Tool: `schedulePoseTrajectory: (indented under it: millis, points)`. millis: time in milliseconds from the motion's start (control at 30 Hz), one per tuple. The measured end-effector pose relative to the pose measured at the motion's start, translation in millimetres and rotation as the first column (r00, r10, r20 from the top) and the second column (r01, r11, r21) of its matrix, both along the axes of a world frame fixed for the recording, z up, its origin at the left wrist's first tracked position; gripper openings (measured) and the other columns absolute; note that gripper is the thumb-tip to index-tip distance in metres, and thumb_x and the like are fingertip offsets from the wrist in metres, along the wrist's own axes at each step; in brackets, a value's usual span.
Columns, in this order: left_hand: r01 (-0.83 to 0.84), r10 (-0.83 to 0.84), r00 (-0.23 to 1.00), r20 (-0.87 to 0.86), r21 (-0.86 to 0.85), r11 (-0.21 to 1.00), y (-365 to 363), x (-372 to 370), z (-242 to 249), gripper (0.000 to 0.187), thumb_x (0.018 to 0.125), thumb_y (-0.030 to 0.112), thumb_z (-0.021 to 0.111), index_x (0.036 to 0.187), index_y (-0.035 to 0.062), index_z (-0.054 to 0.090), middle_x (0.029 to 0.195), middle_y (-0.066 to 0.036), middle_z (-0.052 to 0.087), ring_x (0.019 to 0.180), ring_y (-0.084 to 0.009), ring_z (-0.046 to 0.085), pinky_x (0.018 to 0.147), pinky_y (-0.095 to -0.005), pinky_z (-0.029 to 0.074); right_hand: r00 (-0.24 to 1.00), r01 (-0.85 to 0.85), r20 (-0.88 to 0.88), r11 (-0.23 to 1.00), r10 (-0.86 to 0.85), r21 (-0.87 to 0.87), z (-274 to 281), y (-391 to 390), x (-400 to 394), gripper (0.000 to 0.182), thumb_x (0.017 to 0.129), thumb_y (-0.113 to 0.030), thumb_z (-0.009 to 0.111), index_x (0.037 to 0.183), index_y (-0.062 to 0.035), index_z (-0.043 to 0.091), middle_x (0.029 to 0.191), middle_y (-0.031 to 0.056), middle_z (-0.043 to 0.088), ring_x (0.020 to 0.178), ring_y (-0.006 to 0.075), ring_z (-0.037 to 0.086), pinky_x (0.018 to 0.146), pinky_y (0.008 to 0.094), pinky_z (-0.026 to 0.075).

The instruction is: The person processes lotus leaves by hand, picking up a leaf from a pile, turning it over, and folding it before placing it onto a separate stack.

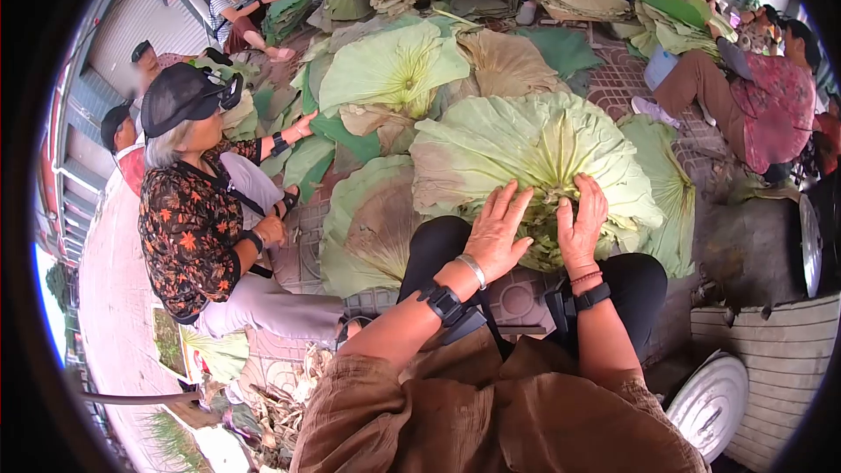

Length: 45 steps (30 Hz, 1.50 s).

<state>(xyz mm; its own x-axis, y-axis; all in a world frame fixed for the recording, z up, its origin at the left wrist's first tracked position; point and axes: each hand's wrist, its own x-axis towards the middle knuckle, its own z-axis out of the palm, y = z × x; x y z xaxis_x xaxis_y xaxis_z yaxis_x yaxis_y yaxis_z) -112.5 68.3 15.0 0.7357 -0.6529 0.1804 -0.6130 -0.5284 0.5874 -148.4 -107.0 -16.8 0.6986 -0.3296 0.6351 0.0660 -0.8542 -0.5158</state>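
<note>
At your 10 o'clock sits a person in a flowered shirt, one hand reaching to the leaves on the ground. Nearer your 11, a brown-patched leaf lies flat on the paving, and a pale leaf tops the heap beyond it. The stack of leaves is right before you at 12 o'clock, above your knees. Your left hand rests on its near side, fingers spread and clasping nothing. Your right hand lies by the stem knot, thumb and fingers apart; it too is loose, pressing rather than gripping. The leaves look light, broad and floppy, with ruffled edges that probably tear or crack easily, the browned parts most of all. The ribbed middle by the knot seems the stiffest hold; support the thin rim with flat palms instead of pinching it. A metal lid stands at your 4 o'clock, and a bucket at your 1.
</note>
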Motion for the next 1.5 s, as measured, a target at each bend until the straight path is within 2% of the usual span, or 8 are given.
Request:
schedulePoseTrajectory:
  millis: [867,1067,1233,1267,1300,1333,1400,1500]
  points:
    - [-0.384,0.384,0.921,-0.068,-0.327,0.864,73.7,19.2,-11.0,0.050,0.078,0.007,0.063,0.125,0.0070,0.047,0.140,-0.016,0.033,0.124,-0.0321,0.040,0.098,-0.0358,0.039,1.000,-0.015,0.026,1.000,0.015,0.006,-12.0,-4.4,5.6,0.040,0.088,-0.022,0.052,0.123,-0.0027,0.047,0.124,0.0153,0.050,0.119,0.0319,0.043,0.102,0.0437,0.026]
    - [-0.758,0.671,0.653,-0.352,-0.311,0.574,184.1,47.0,-139.5,0.037,0.075,0.011,0.065,0.111,0.0088,0.058,0.109,-0.013,0.058,0.093,-0.0292,0.059,0.081,-0.0354,0.046,1.000,-0.006,-0.004,1.000,0.006,-0.006,-16.2,-5.6,8.2,0.042,0.090,-0.023,0.050,0.126,-0.0026,0.046,0.124,0.0159,0.050,0.119,0.0317,0.043,0.102,0.0430,0.026]
    - [-0.969,0.357,-0.174,-0.918,0.224,0.101,239.2,25.6,-200.4,0.023,0.081,0.013,0.060,0.104,0.0126,0.058,0.082,-0.002,0.057,0.080,-0.0166,0.058,0.067,-0.0327,0.050,1.000,-0.019,-0.004,1.000,0.019,0.006,-13.7,-3.0,5.6,0.040,0.091,-0.021,0.049,0.126,-0.0022,0.045,0.125,0.0157,0.049,0.119,0.0315,0.043,0.102,0.0423,0.027]
    - [-0.967,0.356,-0.185,-0.916,0.233,0.098,248.5,25.5,-223.2,0.023,0.081,0.013,0.060,0.104,0.0126,0.058,0.082,-0.002,0.057,0.080,-0.0166,0.058,0.067,-0.0327,0.050,1.000,-0.010,-0.013,1.000,0.010,0.012,-13.9,-2.5,8.7,0.040,0.091,-0.021,0.049,0.126,-0.0024,0.045,0.126,0.0154,0.049,0.119,0.0315,0.043,0.102,0.0422,0.027]
    - [-0.736,0.732,0.193,-0.653,0.397,0.548,263.8,21.3,-264.1,0.020,0.083,0.014,0.059,0.103,0.0132,0.058,0.080,-0.003,0.056,0.077,-0.0165,0.059,0.062,-0.0328,0.050,1.000,-0.007,-0.025,1.000,0.007,0.022,-11.8,-0.8,6.4,0.040,0.091,-0.020,0.048,0.126,-0.0023,0.045,0.127,0.0154,0.048,0.119,0.0315,0.042,0.102,0.0423,0.027]
    - [-0.306,0.659,0.680,-0.322,0.692,0.654,274.5,18.3,-286.1,0.017,0.085,0.015,0.057,0.102,0.0139,0.058,0.078,-0.003,0.055,0.074,-0.0163,0.059,0.057,-0.0330,0.050,1.000,-0.015,-0.025,1.000,0.016,0.023,-11.4,0.4,6.4,0.040,0.091,-0.020,0.048,0.126,-0.0023,0.045,0.127,0.0154,0.048,0.119,0.0315,0.042,0.102,0.0423,0.027]
    - [-0.210,0.596,0.715,-0.366,0.701,0.682,261.8,10.7,-288.5,0.017,0.084,0.017,0.059,0.101,0.0126,0.058,0.081,-0.004,0.057,0.072,-0.0167,0.060,0.053,-0.0317,0.050,0.999,-0.008,-0.033,0.999,0.009,0.050,-12.0,0.8,6.5,0.041,0.091,-0.020,0.048,0.127,-0.0019,0.045,0.128,0.0158,0.047,0.120,0.0317,0.041,0.103,0.0424,0.027]
    - [-0.562,0.716,0.280,-0.639,0.496,0.662,255.8,-4.8,-369.3,0.020,0.083,0.017,0.060,0.102,0.0114,0.058,0.082,-0.004,0.061,0.071,-0.0161,0.061,0.054,-0.0326,0.051,0.998,-0.004,-0.057,0.998,0.007,0.060,-10.9,1.4,5.3,0.041,0.092,-0.021,0.046,0.128,-0.0012,0.044,0.128,0.0158,0.047,0.120,0.0318,0.040,0.103,0.0417,0.027]
